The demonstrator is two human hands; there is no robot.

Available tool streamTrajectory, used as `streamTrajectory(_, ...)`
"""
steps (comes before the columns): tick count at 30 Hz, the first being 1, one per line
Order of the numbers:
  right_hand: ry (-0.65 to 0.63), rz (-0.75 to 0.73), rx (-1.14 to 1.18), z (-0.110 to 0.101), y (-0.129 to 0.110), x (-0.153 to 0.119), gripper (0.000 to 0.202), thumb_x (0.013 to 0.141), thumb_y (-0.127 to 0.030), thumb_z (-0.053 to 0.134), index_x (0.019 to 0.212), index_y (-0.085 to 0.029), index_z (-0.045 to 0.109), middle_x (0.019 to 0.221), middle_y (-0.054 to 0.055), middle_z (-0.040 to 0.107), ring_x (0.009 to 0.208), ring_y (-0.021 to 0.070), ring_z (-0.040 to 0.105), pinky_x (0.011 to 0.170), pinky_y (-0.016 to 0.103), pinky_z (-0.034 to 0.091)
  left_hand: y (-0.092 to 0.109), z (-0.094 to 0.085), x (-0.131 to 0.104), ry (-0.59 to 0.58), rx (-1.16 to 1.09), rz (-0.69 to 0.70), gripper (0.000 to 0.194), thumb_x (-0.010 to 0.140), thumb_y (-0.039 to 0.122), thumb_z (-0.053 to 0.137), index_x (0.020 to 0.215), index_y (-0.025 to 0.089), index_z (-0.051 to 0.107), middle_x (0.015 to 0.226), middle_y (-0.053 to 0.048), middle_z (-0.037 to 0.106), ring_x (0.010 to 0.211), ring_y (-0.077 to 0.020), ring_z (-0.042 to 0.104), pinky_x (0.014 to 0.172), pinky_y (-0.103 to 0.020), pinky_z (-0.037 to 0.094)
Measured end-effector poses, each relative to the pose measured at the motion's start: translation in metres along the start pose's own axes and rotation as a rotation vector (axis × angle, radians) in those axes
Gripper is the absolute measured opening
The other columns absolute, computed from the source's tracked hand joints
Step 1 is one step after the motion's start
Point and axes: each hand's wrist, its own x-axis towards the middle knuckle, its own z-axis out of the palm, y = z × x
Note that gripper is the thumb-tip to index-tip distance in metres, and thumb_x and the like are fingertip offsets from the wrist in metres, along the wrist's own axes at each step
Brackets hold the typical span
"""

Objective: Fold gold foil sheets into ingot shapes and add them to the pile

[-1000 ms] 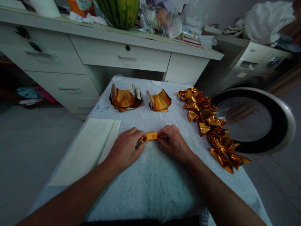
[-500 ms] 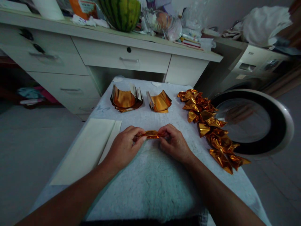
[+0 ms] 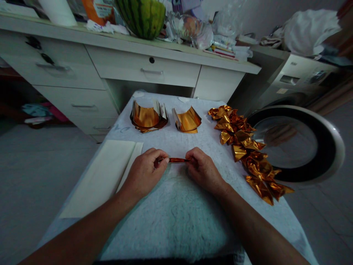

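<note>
A narrow strip of shiny gold foil paper (image 3: 178, 160) stretches level between my hands, just over the cloth-covered table (image 3: 176, 206). My left hand (image 3: 147, 169) pinches its left end between thumb and fingers. Its right end is gripped by my right hand (image 3: 204, 167), whose curled fingertips hide the tip. Beyond my hands stand two curved stacks of gold foil sheets, a larger stack (image 3: 147, 117) and a smaller stack (image 3: 189, 120). Folded gold foil pieces (image 3: 239, 141) lie in a long heap along the table's right side.
Pale folded paper (image 3: 99, 173) lies on the left, partly beneath my left forearm. A white drawer cabinet (image 3: 143, 70) stands behind, with a watermelon (image 3: 142, 16) and plastic bags on top. At right, the washing machine's open round door (image 3: 328, 143) reaches close to the foil heap.
The foil between my hands has turned or flattened from a wider band into a thin, dark strip. Both hands keep nearly the same place and their grip.
</note>
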Motion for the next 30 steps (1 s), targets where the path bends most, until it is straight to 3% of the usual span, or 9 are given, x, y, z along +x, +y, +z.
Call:
streamTrajectory(6,-0.074,-0.141,0.053,-0.003,-0.003,0.002,0.027,0.088,-0.007,0.042,0.101,-0.024,0.058,0.093,0.002,0.058,0.089,0.015,0.058,0.08,0.029,0.047,-0.001,-0.001,0.0,-0.027,-0.02,0.002,0.021,0.091,0.029,0.048,0.083,0.02,0.065,0.08,-0.001,0.065,0.073,-0.0172,0.06,0.068,-0.03,0.045)
streamTrajectory(16,-0.149,0.001,0.152,-0.011,-0.004,0.002,0.032,0.076,-0.001,0.049,0.096,-0.022,0.062,0.093,0.001,0.059,0.085,0.0143,0.057,0.076,0.027,0.046,-0.009,-0.001,0.001,-0.076,-0.15,-0.089,0.024,0.092,0.035,0.049,0.078,0.02,0.062,0.067,0.004,0.059,0.066,-0.0151,0.057,0.062,-0.027,0.041)
streamTrajectory(21,-0.211,0.194,0.567,-0.015,-0.002,0.0,0.013,0.084,-0.017,0.057,0.095,-0.02,0.062,0.082,0.0,0.059,0.066,0.0103,0.052,0.059,0.022,0.041,-0.006,-0.001,0.002,-0.058,-0.272,-0.096,0.021,0.093,0.034,0.047,0.092,0.022,0.064,0.076,0.003,0.062,0.069,-0.0145,0.056,0.065,-0.027,0.043)
streamTrajectory(24,-0.251,0.271,0.844,-0.019,0.0,0.001,0.013,0.085,-0.026,0.064,0.096,-0.018,0.064,0.082,0.0,0.061,0.063,0.0091,0.052,0.056,0.021,0.041,-0.002,-0.003,0.002,-0.09,-0.368,-0.111,0.024,0.093,0.037,0.047,0.096,0.022,0.066,0.073,0.002,0.061,0.065,-0.0138,0.054,0.062,-0.027,0.043)
streamTrajectory(30,-0.244,0.34,0.976,-0.023,0.008,0.001,0.023,0.081,-0.033,0.073,0.098,-0.019,0.068,0.078,0.0,0.063,0.059,0.0093,0.053,0.052,0.021,0.041,-0.002,-0.007,0.001,-0.179,-0.621,-0.19,0.023,0.085,0.036,0.058,0.098,0.021,0.069,0.072,-0.001,0.063,0.064,-0.0151,0.055,0.061,-0.029,0.045)
